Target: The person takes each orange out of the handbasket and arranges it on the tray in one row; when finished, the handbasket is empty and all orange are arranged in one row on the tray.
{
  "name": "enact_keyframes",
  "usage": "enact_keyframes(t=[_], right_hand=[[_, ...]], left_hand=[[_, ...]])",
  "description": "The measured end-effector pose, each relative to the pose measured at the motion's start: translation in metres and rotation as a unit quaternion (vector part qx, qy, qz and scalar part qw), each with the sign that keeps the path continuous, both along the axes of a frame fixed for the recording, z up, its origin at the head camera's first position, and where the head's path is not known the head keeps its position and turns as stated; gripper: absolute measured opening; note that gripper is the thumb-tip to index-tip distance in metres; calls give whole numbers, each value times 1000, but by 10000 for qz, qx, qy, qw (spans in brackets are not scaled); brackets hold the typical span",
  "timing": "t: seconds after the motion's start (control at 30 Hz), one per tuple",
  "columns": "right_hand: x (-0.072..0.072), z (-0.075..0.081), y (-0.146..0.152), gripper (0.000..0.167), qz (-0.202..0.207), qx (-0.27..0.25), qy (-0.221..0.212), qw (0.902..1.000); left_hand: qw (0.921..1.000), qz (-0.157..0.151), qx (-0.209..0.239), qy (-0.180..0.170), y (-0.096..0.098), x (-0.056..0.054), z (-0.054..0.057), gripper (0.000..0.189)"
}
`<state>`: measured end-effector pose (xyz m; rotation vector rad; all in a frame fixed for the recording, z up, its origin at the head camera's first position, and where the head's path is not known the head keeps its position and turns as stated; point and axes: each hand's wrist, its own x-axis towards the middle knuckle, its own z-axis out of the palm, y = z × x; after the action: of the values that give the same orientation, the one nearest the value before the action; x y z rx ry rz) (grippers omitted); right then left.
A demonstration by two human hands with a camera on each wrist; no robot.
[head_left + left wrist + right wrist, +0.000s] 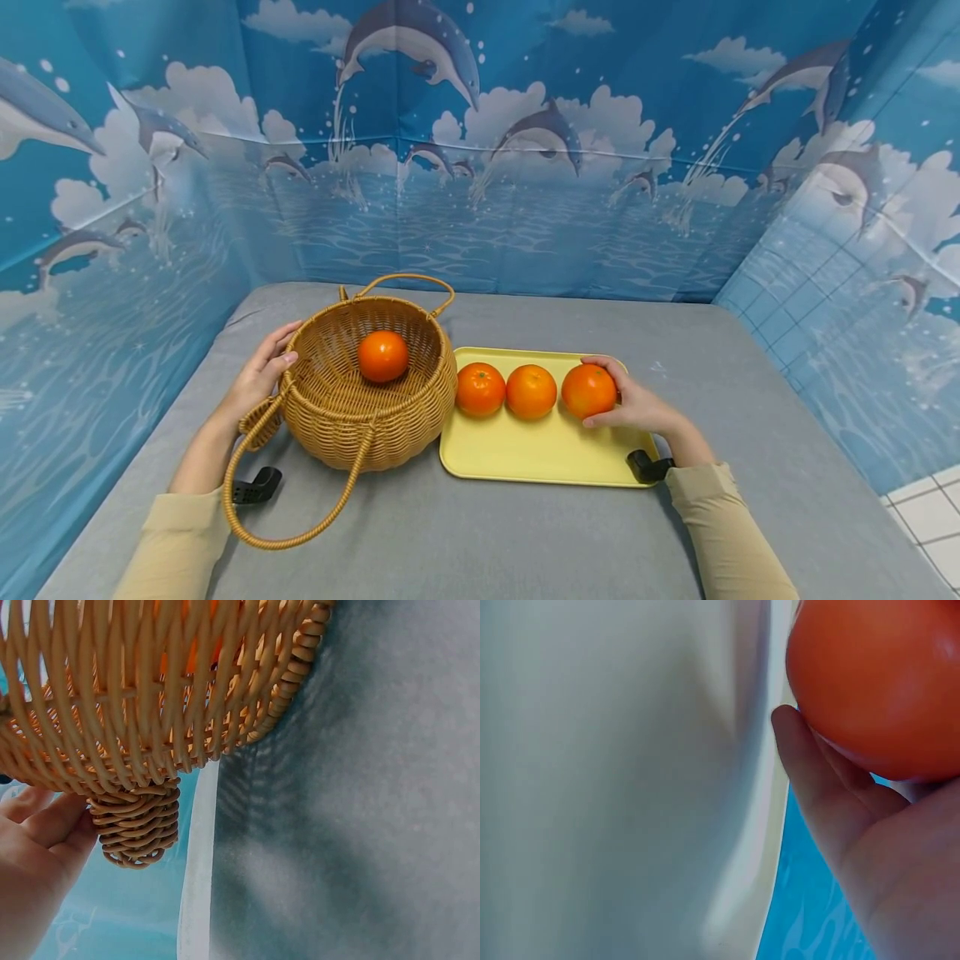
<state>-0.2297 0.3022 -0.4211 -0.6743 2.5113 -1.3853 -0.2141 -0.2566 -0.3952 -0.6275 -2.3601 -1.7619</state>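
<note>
A round wicker basket (405,429) stands at the left with its mouth up, one smooth orange-red fruit (383,357) inside. My left hand (258,379) rests against its left rim, thumb and fingers touching the weave. In the left wrist view, the fingertips meet the wall beside a small wicker lug (139,825). At the right end of a yellow tray (517,454), my right hand (630,404) grips an orange (588,391) between thumb and fingers. Two more oranges lie left of it, a middle one (531,392) and one (481,389) close to the basket.
One long basket handle (288,543) droops toward me over the grey tabletop (517,542); the other handle (408,276) stands up at the back. The basket's side bulges close against the tray's left edge. A dolphin-print curtain (480,225) hangs behind and at both sides.
</note>
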Motion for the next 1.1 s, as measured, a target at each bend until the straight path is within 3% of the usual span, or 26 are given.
enact_keyframes(t=[0.23, 1.1], right_hand=[[1, -1, -2, 82, 168, 238, -33, 9996], [2, -1, -5, 90, 232, 87, -138, 9996]], left_hand=[[10000, 45, -61, 2, 0, -1, 0, 48], [9999, 38, -45, -96, 0, 0, 0, 48]])
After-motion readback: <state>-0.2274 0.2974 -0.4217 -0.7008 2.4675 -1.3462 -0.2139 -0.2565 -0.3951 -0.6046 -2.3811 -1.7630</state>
